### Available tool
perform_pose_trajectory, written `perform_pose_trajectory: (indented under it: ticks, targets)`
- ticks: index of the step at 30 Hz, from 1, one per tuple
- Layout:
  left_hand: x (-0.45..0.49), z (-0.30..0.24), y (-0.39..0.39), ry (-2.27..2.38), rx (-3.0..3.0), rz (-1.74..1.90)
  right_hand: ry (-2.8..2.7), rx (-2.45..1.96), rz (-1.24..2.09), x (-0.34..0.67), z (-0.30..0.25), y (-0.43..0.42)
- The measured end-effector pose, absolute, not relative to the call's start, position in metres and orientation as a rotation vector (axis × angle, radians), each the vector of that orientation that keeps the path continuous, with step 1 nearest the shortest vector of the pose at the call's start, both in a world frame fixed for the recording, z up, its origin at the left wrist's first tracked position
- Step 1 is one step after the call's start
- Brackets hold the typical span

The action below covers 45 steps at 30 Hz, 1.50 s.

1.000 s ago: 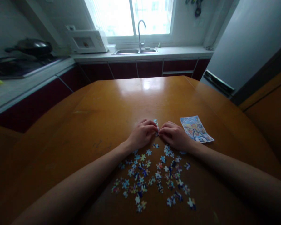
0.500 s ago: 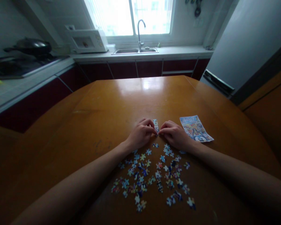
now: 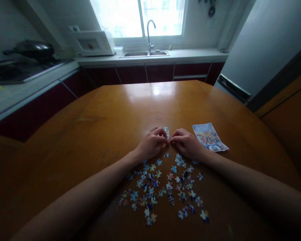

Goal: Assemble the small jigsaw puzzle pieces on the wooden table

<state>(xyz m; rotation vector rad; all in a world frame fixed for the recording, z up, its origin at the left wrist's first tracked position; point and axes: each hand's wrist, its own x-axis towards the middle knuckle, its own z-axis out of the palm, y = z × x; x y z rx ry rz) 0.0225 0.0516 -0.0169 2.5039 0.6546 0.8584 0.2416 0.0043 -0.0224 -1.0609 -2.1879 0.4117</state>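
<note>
My left hand and my right hand meet over the table, fingertips pinched together at the near end of a narrow strip of joined jigsaw pieces. The jigsaw piece at that end is mostly covered by my fingers. The strip runs away from me between the two hands. Just below my fingertips lies one loose puzzle piece. Many more loose jigsaw pieces are scattered between my forearms, some light blue, others dark or multicoloured.
A printed picture sheet lies on the wooden table, right of my right hand. Beyond the table stand a counter with a sink, a microwave and a pan on the stove. A fridge is at right.
My fingertips have drawn slightly closer together and now cover the piece at the strip's near end. The loose pieces and the picture sheet lie as before.
</note>
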Motion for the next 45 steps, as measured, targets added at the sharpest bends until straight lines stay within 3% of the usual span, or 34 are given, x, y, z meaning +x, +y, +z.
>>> perform_pose_trajectory:
  ticks: [45]
  targets:
    - [0.0227,-0.0157,0.0519,0.712,2.503,0.856,-2.157,-1.033,0.489,0.2427,-0.0216,0.0041]
